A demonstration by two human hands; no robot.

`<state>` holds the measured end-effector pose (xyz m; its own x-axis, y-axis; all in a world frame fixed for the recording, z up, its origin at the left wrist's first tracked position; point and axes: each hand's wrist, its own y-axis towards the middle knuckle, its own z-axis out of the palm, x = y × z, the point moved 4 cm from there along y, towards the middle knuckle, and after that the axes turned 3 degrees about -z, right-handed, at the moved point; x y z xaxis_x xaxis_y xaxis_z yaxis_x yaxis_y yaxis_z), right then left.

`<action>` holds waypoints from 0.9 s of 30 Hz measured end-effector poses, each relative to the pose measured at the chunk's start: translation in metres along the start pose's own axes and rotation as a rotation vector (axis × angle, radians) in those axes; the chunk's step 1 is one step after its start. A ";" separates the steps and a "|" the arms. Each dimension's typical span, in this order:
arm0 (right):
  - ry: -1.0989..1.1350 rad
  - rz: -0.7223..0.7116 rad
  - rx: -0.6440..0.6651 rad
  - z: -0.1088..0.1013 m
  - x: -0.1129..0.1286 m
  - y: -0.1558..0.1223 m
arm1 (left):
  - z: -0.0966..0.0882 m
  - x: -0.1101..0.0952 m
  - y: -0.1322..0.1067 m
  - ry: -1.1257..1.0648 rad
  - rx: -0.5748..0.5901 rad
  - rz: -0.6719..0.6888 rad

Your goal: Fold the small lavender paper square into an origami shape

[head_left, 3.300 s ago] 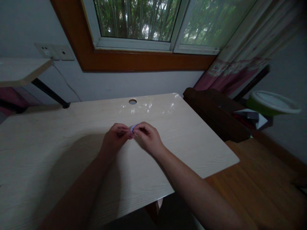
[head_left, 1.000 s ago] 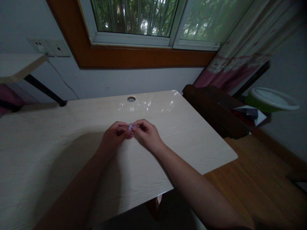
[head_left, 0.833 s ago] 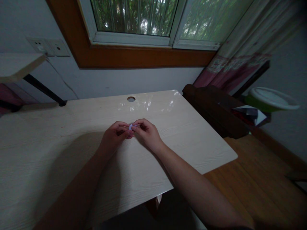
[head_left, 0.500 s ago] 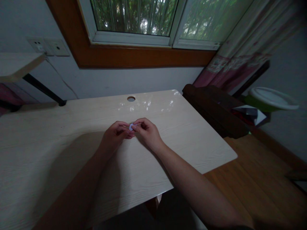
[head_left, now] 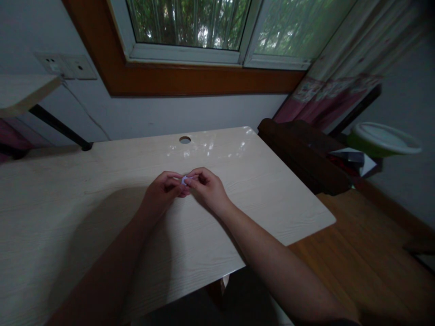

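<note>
A small pale lilac-white piece (head_left: 184,179), perhaps folded paper, sits between the fingertips of both hands, above the pale wood-grain desk (head_left: 265,190). My left hand (head_left: 165,186) pinches its left side, thumb in front and fingers behind. From the right, my right hand (head_left: 208,186) grips it between thumb and index finger. Both hands meet at the piece, and the fingers cover most of it, so its full shape is hidden.
A round cable hole (head_left: 185,140) lies near the desk's back edge. At left, a raised shelf (head_left: 29,93) stands on black legs. Right of the desk are dark brown furniture (head_left: 302,154) and a green-and-white basin (head_left: 384,140). A window (head_left: 190,31) is behind.
The view has shifted very slightly. Both hands stay together on the small piece, which looks slightly turned between the fingertips.
</note>
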<state>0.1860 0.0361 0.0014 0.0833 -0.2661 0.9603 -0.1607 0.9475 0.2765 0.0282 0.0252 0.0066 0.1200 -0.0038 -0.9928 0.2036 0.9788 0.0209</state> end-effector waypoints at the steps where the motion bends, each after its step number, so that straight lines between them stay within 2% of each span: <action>1: 0.012 -0.001 -0.001 0.000 0.000 0.000 | 0.000 0.001 0.000 0.004 0.003 0.001; 13: 0.163 0.031 0.015 0.002 0.004 0.002 | -0.003 -0.003 0.000 -0.049 -0.064 -0.018; 27: 0.230 0.054 -0.047 0.000 0.001 0.002 | 0.000 0.002 0.000 -0.020 -0.009 0.007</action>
<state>0.1862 0.0378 0.0029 0.2985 -0.1728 0.9386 -0.1256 0.9678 0.2181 0.0285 0.0255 0.0044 0.1403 -0.0011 -0.9901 0.1935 0.9807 0.0263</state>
